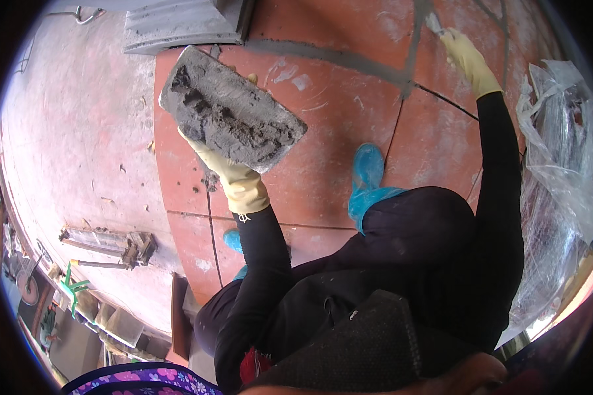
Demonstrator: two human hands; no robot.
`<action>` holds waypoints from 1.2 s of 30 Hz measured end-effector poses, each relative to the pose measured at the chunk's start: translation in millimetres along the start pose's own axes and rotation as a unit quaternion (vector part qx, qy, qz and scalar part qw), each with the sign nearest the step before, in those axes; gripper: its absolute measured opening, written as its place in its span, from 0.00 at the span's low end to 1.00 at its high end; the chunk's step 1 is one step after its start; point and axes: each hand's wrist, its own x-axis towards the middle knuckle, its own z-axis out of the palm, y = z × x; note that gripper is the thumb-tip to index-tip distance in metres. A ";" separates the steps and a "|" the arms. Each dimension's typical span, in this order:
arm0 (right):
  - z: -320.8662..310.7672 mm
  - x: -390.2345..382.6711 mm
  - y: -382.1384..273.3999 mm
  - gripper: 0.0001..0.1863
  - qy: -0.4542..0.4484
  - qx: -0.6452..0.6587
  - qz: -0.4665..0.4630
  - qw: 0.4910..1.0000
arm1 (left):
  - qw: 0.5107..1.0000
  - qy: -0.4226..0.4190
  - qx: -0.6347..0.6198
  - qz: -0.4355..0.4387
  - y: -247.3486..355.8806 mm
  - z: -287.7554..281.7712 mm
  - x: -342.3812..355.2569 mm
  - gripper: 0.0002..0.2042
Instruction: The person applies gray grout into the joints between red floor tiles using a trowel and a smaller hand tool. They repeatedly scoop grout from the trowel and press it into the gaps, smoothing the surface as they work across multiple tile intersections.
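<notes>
My left hand (229, 174), in a cream rubber glove, grips a rectangular board (294, 135) from its near side and underneath. Lumpy grey mortar (221, 118) lies along the middle of that board, and most of the fingers are hidden below it. At the far right, my right hand (471, 62), gloved alike, closes around a small trowel (433, 24) with a pale, blurred blade. The blade is over or against a grey mortar joint (413, 46) between large red tiles (310, 99). Whether it touches the joint, I cannot tell.
A grey stepped block (184, 26) stands at the far left of the tiles. Clear plastic sheeting (560, 158) lies to the right. On the pinkish floor at left rests a mortar-stained metal tool (112, 247). My blue boots (367, 168) stand on the tiles.
</notes>
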 end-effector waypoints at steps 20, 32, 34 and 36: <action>6.4 66.7 -30.6 0.14 -0.030 -0.085 0.146 0.985 | 1.000 -0.004 -0.008 -0.008 -16.8 -7.6 1.2 0.40; 33.7 -22.1 -20.4 0.18 -0.076 -0.107 0.172 0.976 | 0.994 -0.066 -0.085 -0.012 -4.6 -3.7 3.8 0.42; 42.3 -27.4 -14.3 0.20 -0.051 -0.137 0.107 0.983 | 0.991 -0.068 -0.114 -0.014 -4.9 -5.3 2.8 0.41; 49.2 -35.1 -1.3 0.22 -0.040 -0.132 0.118 0.983 | 0.987 -0.067 -0.143 -0.022 -4.7 -5.6 0.7 0.41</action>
